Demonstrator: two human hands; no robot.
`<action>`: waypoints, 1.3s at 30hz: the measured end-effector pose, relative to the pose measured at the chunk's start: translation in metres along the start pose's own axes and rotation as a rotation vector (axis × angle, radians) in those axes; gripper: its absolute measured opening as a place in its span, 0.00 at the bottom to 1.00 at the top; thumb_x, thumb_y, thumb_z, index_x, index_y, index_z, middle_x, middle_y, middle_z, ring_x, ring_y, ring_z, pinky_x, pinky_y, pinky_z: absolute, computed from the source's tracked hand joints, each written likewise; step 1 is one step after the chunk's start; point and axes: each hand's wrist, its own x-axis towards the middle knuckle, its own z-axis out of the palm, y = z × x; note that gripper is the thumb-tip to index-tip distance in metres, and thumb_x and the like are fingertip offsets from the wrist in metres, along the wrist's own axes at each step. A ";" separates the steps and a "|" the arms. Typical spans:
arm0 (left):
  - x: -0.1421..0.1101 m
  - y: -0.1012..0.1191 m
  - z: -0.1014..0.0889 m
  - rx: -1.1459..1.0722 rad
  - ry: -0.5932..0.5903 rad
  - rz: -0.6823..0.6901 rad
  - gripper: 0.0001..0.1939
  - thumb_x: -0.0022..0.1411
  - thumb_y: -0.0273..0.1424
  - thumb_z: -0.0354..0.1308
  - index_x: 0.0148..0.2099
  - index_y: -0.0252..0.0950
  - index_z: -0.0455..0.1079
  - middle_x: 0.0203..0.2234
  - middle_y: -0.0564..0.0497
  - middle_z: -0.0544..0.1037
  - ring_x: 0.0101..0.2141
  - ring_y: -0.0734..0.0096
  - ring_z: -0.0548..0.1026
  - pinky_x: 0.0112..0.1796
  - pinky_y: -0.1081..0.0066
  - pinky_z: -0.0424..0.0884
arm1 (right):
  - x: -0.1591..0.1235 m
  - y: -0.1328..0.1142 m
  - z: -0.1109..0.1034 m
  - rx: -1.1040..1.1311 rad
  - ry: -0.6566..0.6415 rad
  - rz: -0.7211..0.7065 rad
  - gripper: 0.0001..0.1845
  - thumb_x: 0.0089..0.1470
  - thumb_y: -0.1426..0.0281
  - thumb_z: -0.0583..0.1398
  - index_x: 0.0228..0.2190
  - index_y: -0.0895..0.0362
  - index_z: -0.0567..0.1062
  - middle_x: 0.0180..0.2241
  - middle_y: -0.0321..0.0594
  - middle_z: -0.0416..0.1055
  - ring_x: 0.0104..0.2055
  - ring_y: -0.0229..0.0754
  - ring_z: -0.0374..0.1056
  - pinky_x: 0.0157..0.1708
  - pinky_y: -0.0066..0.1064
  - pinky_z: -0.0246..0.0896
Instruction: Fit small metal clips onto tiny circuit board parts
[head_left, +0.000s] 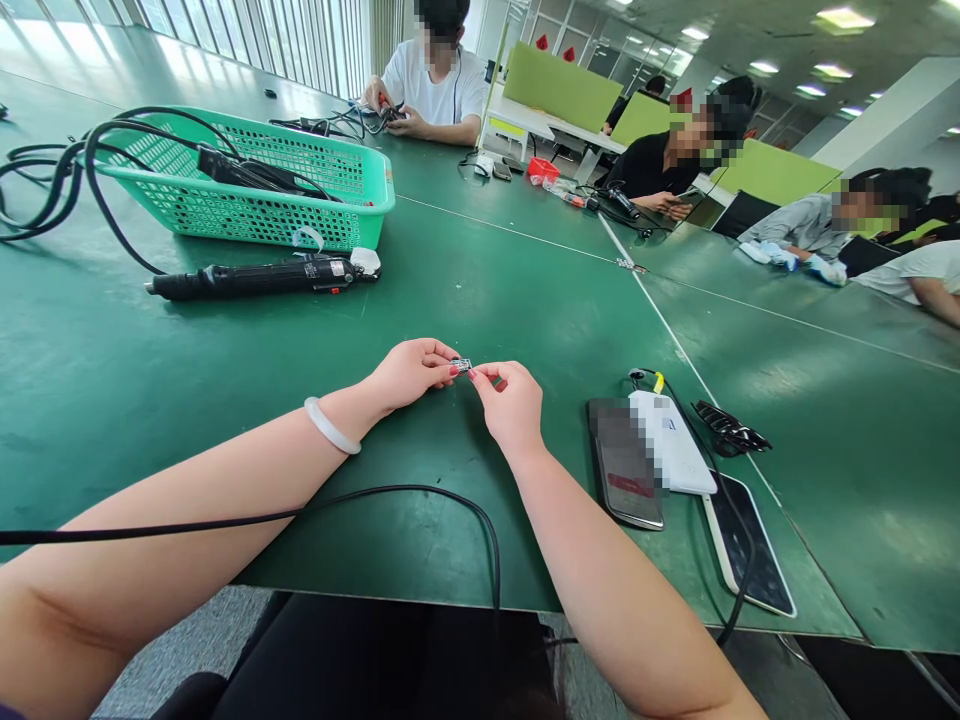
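While the left hand [414, 374] is pinching a small part [463, 366], the right hand [514, 405] is gripping its right end.

A small black-and-silver piece [462, 366] bridges both hands [415, 375] [514, 402].

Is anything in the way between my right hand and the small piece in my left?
Nothing visible. Your right hand appears to pinch the right end of the small metallic-looking piece, which your left hand grips. The black cable runs nearer your body.
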 end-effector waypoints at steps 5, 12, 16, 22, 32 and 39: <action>0.000 0.001 0.001 0.003 -0.006 0.002 0.10 0.52 0.29 0.62 0.38 0.31 0.71 0.25 0.50 0.77 0.26 0.76 0.72 0.33 0.71 0.70 | 0.001 0.002 0.000 -0.029 -0.004 0.003 0.07 0.50 0.65 0.60 0.24 0.55 0.75 0.27 0.33 0.69 0.25 0.35 0.58 0.29 0.28 0.55; -0.001 0.001 0.000 -0.003 -0.017 0.001 0.09 0.53 0.28 0.61 0.38 0.31 0.71 0.26 0.49 0.78 0.26 0.76 0.72 0.34 0.70 0.70 | 0.003 0.007 -0.001 -0.065 -0.043 -0.053 0.09 0.50 0.65 0.60 0.34 0.54 0.77 0.27 0.34 0.68 0.26 0.36 0.60 0.30 0.29 0.57; 0.000 -0.001 -0.001 -0.022 -0.023 0.010 0.09 0.53 0.27 0.61 0.38 0.32 0.72 0.25 0.50 0.77 0.26 0.77 0.72 0.34 0.70 0.70 | 0.003 0.007 -0.002 -0.067 -0.073 -0.100 0.13 0.52 0.65 0.58 0.39 0.54 0.77 0.29 0.36 0.69 0.28 0.37 0.62 0.32 0.30 0.58; 0.001 -0.002 0.000 -0.030 -0.022 0.006 0.08 0.53 0.26 0.60 0.38 0.32 0.71 0.25 0.51 0.77 0.26 0.77 0.72 0.35 0.70 0.70 | 0.002 0.004 -0.003 -0.073 -0.095 -0.119 0.14 0.54 0.66 0.57 0.40 0.54 0.78 0.29 0.37 0.70 0.28 0.36 0.62 0.31 0.30 0.58; 0.000 -0.001 0.000 -0.044 -0.023 0.003 0.08 0.53 0.25 0.60 0.38 0.31 0.71 0.25 0.51 0.77 0.25 0.78 0.72 0.35 0.71 0.70 | 0.002 0.003 -0.003 -0.063 -0.098 -0.129 0.12 0.53 0.66 0.57 0.38 0.54 0.78 0.28 0.35 0.69 0.27 0.36 0.61 0.30 0.29 0.57; 0.000 0.000 0.000 -0.070 -0.015 -0.003 0.08 0.52 0.25 0.61 0.37 0.32 0.71 0.24 0.51 0.77 0.25 0.78 0.72 0.35 0.70 0.70 | 0.002 0.003 -0.003 -0.083 -0.109 -0.132 0.12 0.53 0.66 0.57 0.37 0.54 0.78 0.28 0.36 0.69 0.27 0.36 0.61 0.30 0.29 0.57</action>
